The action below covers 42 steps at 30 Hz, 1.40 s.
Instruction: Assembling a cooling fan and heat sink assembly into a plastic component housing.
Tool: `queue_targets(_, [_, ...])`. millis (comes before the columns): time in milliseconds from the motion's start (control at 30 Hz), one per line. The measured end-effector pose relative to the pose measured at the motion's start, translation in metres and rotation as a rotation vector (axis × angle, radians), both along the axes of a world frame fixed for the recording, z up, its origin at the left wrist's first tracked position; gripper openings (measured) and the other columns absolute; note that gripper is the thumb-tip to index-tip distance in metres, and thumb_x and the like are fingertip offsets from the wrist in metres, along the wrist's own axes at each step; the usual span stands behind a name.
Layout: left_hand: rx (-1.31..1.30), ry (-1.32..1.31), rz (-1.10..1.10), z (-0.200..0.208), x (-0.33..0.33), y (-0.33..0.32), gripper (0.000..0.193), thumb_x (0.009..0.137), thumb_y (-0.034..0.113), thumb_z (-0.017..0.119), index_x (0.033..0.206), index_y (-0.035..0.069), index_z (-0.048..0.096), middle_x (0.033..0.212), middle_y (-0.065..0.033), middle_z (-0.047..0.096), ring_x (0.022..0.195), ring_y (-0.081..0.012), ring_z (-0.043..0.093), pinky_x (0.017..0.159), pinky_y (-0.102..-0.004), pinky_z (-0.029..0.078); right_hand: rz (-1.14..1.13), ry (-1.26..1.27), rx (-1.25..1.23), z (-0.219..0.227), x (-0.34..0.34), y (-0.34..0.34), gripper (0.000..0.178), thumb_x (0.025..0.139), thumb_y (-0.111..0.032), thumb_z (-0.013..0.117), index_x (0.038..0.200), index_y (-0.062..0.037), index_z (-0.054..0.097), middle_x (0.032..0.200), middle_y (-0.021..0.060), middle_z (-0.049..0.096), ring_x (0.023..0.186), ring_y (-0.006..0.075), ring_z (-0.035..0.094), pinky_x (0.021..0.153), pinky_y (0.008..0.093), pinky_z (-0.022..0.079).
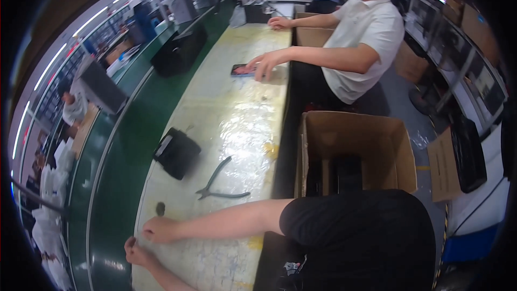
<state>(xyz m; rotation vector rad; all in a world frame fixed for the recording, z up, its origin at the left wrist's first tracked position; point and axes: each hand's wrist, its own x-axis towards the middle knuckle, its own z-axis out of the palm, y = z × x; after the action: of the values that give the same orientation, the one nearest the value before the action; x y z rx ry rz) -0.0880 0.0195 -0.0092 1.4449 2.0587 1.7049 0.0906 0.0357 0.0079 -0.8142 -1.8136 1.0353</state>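
My right hand (161,230) is just above the pale worktop (215,253) near its conveyor-side edge, fingers curled together. Close below it in the picture, my left hand (139,253) is also closed, thumb and fingers pinched. Whatever either hand holds is too small or hidden to make out. A small dark round piece (160,208) lies right beside my right hand. Farther along the worktop rest nippers (218,184) with dark green handles, spread apart. Beyond them sits a black boxy plastic part (177,153) with a pale label on one side.
A green conveyor belt (121,183) runs along the worktop and carries a black casing (180,51). An open cardboard box (358,140) with black items inside stands beside me. Farther along, a co-worker in a white shirt (363,35) reaches over a phone (243,70).
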Motion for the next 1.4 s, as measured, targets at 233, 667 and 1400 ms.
queue_targets(233, [0.062,0.028,-0.005,0.000,0.023,0.005,0.029,0.069,0.000,0.043,0.084,-0.007,0.066,0.082,-0.0171,0.066,0.078,-0.0271,0.062,0.074,-0.0354,0.050,-0.062,0.056,0.061,-0.014,0.008,0.009,0.027,0.084,-0.022,0.053,0.072,0.0011,0.058,0.075,0.0202,0.060,0.073,0.0386,0.058,0.066,0.0460,0.043])
queue_targets(667, [0.044,-0.112,0.008,-0.006,0.006,0.007,0.031,0.067,-0.005,0.037,0.082,-0.008,0.064,0.083,-0.0150,0.066,0.079,-0.0230,0.061,0.079,-0.0323,0.048,0.008,0.035,0.004,-0.006,0.005,0.002,0.027,0.087,-0.024,0.052,0.074,-0.0014,0.059,0.074,0.0171,0.062,0.073,0.0357,0.060,0.066,0.0432,0.045])
queue_targets(1400, [0.077,-0.178,-0.011,0.003,0.011,0.003,0.021,0.069,-0.007,0.044,0.076,-0.010,0.063,0.088,-0.0136,0.066,0.080,-0.0205,0.060,0.076,-0.0294,0.047,0.047,-0.009,-0.034,0.002,0.008,0.003,0.030,0.088,-0.027,0.051,0.076,-0.0009,0.060,0.079,0.0207,0.062,0.078,0.0397,0.059,0.070,0.0471,0.045])
